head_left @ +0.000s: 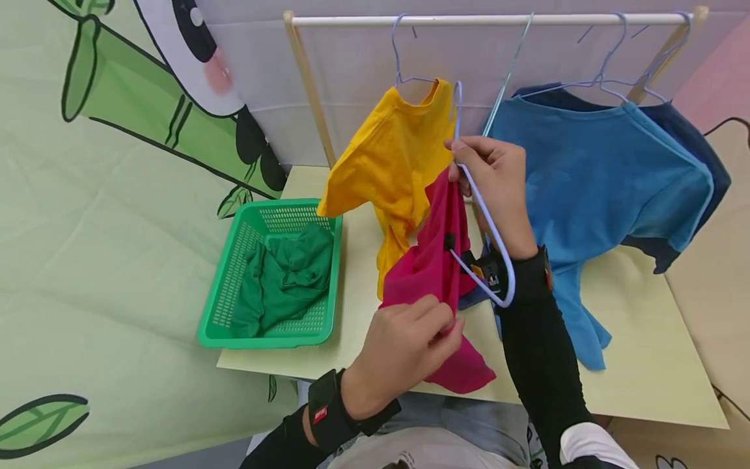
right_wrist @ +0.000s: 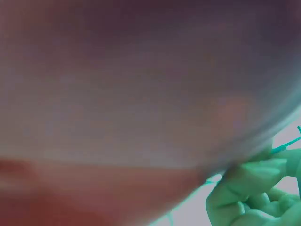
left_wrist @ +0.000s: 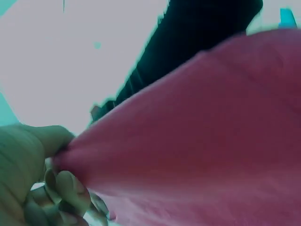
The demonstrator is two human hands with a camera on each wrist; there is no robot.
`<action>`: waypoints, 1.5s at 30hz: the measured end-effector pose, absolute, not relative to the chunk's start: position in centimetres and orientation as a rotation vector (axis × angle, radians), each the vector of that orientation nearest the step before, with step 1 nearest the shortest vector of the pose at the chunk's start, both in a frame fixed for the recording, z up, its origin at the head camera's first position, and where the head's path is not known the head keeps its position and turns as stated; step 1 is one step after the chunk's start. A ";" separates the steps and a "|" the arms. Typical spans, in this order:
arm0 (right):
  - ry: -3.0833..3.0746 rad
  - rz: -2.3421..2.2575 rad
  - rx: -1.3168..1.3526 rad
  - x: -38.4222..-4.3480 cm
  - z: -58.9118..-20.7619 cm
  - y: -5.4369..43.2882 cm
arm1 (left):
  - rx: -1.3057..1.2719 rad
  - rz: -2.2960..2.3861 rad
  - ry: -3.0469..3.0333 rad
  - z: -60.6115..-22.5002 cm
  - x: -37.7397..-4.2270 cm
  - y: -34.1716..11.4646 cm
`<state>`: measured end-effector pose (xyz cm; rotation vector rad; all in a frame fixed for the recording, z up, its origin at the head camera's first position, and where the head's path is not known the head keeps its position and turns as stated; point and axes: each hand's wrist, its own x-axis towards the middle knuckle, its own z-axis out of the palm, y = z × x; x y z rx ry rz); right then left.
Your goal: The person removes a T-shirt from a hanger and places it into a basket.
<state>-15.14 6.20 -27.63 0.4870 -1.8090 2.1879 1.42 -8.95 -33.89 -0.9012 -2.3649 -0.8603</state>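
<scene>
A magenta shirt [head_left: 418,277] hangs bunched between my two hands. My left hand [head_left: 404,342] pinches its lower part; in the left wrist view, thumb and fingers grip a taut edge of the pink cloth [left_wrist: 188,132]. Higher up, my right hand [head_left: 498,189] pinches a lavender hanger [head_left: 488,218] just below its hook, together with the shirt's upper end. One side of the hanger sticks out to the right of the shirt, and the rest is hidden by cloth. Blurred fabric [right_wrist: 117,103] fills most of the right wrist view, with curled fingers at its lower right.
Behind, a white rail [head_left: 351,21] carries a yellow shirt [head_left: 392,150] on a hanger, a blue shirt [head_left: 609,176] and a navy shirt [head_left: 706,156]. A green basket [head_left: 205,322] holding a green garment [head_left: 293,273] stands at the left of the pale table [head_left: 644,339].
</scene>
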 end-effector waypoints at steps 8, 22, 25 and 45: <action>-1.751 2.317 0.468 -12.1 -25.2 8.0 | -0.470 -1.180 -2.365 -34.6 -3.3 -10.4; -1.476 2.291 0.596 -8.9 -22.9 9.5 | -0.411 -0.900 -3.062 -45.2 -11.9 -9.9; -1.449 2.305 0.615 -9.3 -22.8 9.3 | -0.483 -0.640 -3.377 -48.6 -12.2 -9.6; -1.976 2.034 0.413 -24.5 -20.0 7.5 | -0.298 -0.505 -3.353 -54.4 -12.6 -7.6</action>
